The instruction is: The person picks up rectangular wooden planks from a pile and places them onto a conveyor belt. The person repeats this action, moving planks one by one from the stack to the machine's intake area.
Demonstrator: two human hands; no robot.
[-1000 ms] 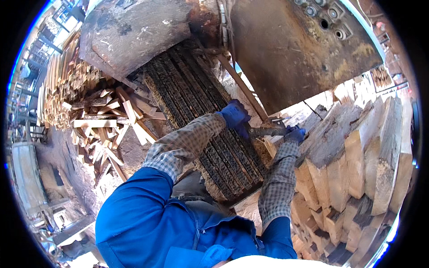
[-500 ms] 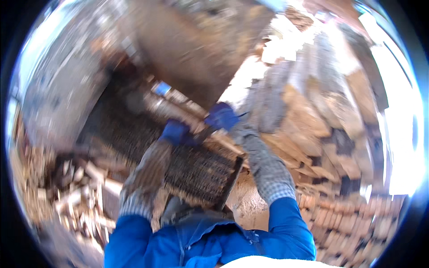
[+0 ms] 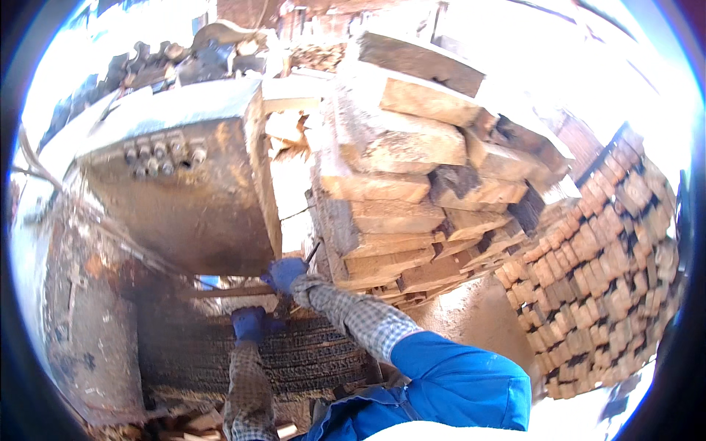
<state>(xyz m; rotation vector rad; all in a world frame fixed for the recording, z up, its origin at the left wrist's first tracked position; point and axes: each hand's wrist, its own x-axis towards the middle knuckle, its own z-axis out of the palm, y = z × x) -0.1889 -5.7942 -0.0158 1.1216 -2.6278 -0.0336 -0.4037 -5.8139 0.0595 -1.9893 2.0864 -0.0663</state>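
My left hand [image 3: 248, 323], in a blue glove, is closed over the dark ribbed bed of a large machine [image 3: 243, 360]. What its fingers hold is hidden. My right hand [image 3: 285, 276], also blue-gloved, is a little farther away and to the right. It is closed around a thin dark rod [image 3: 315, 251] whose end sticks out up and to the right. Just left of the right hand, a narrow brown strip [image 3: 235, 291] runs across the machine. Below the gloves, both forearms are in checked sleeve covers.
A rusty metal housing [image 3: 176, 206] with a cluster of round fittings rises beyond my hands. Thick sawn timbers [image 3: 397, 206] are stacked close on the right. Farther right stands a tall pile of small wood pieces [image 3: 603, 272]. Wood scraps [image 3: 198, 426] lie at the lower left.
My view has swung to the right, so both hands now appear farther left and lower. The hands stay near the machine bed, and the picture is sharper.
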